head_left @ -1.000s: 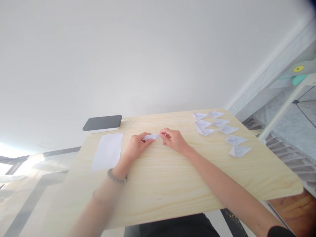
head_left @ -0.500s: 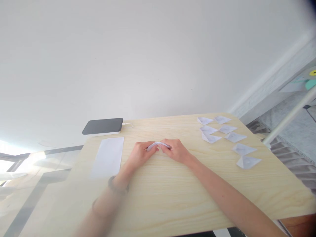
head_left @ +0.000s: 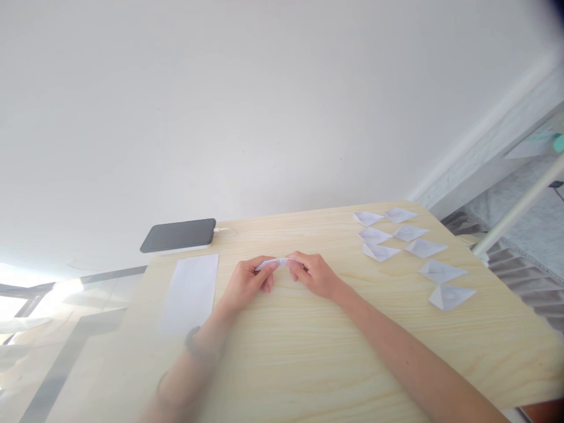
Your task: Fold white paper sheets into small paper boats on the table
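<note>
A small folded strip of white paper (head_left: pixel 279 262) is pinched at both ends between my hands, just above the light wooden table (head_left: pixel 317 346). My left hand (head_left: pixel 249 281) grips its left end with fingers closed; a dark bead bracelet sits on that wrist. My right hand (head_left: pixel 315 274) grips the right end, fingers curled. The strip bows slightly upward in the middle.
A flat white paper sheet (head_left: pixel 188 292) lies left of my hands. Behind it a dark phone (head_left: pixel 178 234) rests on a white block with a cable. Several folded white paper pieces (head_left: pixel 414 249) are spread at the table's right side. A white wall stands behind.
The paper strip went from flat and stretched to bent upward between my hands. The view shifted a little, so the table sits lower in the frame.
</note>
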`<state>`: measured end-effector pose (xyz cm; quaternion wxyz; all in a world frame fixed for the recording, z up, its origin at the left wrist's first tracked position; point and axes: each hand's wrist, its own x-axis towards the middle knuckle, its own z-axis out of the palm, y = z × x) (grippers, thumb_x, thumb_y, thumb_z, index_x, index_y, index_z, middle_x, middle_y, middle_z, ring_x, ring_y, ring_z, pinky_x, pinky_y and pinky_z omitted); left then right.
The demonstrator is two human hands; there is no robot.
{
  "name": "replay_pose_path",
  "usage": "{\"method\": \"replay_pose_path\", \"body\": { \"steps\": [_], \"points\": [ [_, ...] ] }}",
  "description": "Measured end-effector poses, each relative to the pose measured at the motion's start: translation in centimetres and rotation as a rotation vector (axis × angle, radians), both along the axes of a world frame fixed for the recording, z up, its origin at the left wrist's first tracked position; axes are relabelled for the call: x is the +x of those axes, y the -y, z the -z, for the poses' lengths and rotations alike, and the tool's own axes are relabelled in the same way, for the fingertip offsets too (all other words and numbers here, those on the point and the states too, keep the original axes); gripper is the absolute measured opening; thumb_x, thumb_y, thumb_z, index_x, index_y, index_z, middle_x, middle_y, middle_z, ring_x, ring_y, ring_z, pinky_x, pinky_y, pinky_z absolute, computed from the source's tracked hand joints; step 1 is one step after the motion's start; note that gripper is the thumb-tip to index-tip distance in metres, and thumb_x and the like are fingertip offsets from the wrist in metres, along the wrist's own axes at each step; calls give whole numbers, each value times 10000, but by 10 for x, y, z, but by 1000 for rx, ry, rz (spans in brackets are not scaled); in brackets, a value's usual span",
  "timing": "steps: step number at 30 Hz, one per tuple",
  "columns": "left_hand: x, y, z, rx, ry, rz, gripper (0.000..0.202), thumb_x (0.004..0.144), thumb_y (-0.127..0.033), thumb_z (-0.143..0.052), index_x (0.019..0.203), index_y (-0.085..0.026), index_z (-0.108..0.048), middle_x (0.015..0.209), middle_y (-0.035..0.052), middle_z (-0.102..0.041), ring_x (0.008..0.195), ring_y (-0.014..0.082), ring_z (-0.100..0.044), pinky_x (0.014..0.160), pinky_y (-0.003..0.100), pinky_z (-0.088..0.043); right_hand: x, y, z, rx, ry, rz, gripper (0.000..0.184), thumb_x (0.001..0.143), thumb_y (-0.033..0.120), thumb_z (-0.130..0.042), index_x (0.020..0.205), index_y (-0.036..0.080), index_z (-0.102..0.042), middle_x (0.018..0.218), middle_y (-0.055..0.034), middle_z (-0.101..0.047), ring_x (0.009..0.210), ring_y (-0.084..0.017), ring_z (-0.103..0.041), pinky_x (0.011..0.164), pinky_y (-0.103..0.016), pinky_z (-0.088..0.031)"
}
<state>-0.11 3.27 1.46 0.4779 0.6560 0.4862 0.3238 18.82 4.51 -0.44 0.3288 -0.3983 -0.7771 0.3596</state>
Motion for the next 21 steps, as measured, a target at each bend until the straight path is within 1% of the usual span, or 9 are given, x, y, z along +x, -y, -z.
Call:
{"method": "replay_pose_path", "body": {
  "steps": [2, 3, 5, 6, 9, 12, 16, 19, 21],
  "points": [
    [0, -1, 0, 1, 9, 0, 331, 832, -410, -443, 881, -151, -642, 531, -13, -559, 489, 100, -495, 532, 216, -423, -1, 0, 0, 43, -7, 44, 282, 894, 314, -334, 874, 187, -585, 590, 24, -534, 506, -81, -452, 528, -197, -360],
    [-1, -2, 1, -7, 29, 13, 346, 839, -411, -429, 872, -144, -646, 565, 1, -577, 511, 103, -505, 541, 219, -429, -1, 0, 0, 70, -10, 60, 287, 895, 314, -333, 924, 191, -591, 613, 18, -547, 527, -85, -465, 539, -200, -363],
    [-1, -3, 3, -36, 100, 33, 385, 856, -414, -392, 871, -128, -649, 685, 45, -629, 576, 118, -542, 563, 233, -449, -1, -1, 1, 119, -15, 66, 291, 893, 313, -343, 984, 203, -597, 676, 3, -582, 580, -95, -493, 567, -207, -373],
    [-2, -4, 4, -56, 138, 40, 398, 864, -413, -373, 898, -126, -647, 755, 66, -645, 617, 128, -561, 576, 243, -461, -1, -1, 1, 137, -18, 59, 290, 891, 312, -351, 989, 208, -603, 705, -4, -596, 604, -100, -506, 582, -210, -379],
    [-3, -6, 7, -65, 169, 22, 368, 841, -402, -429, 908, -123, -658, 794, 80, -655, 659, 144, -575, 589, 257, -481, 0, -3, 3, 169, -24, 27, 283, 886, 307, -372, 993, 217, -617, 740, -15, -611, 649, -111, -527, 618, -220, -400],
    [-5, -8, 8, -43, 124, -16, 329, 804, -385, -499, 957, -140, -656, 782, 63, -658, 672, 145, -583, 627, 265, -488, 0, -4, 3, 183, -27, 7, 290, 882, 300, -384, 1058, 216, -599, 766, -27, -601, 671, -116, -532, 648, -235, -424],
    [-7, -9, 8, -42, 23, -53, 336, 735, -381, -593, 991, -168, -635, 711, 38, -667, 658, 150, -612, 667, 266, -482, 0, -5, 3, 129, -51, 7, 303, 856, 306, -431, 1109, 208, -567, 854, -48, -589, 684, -118, -536, 626, -242, -450],
    [-6, -8, 9, -64, 30, -69, 442, 701, -372, -631, 1100, -193, -565, 746, 33, -678, 690, 161, -634, 660, 260, -490, 0, -7, 4, 30, -98, 79, 333, 803, 319, -514, 1119, 222, -549, 889, -40, -602, 625, -101, -540, 579, -228, -462],
    [-5, -7, 10, -86, 30, -80, 449, 704, -375, -628, 1108, -195, -556, 768, 35, -686, 707, 167, -643, 675, 265, -494, 0, -8, 5, -49, -123, 133, 333, 757, 338, -571, 1066, 215, -573, 877, -34, -620, 591, -96, -549, 566, -224, -469]
  ]
}}
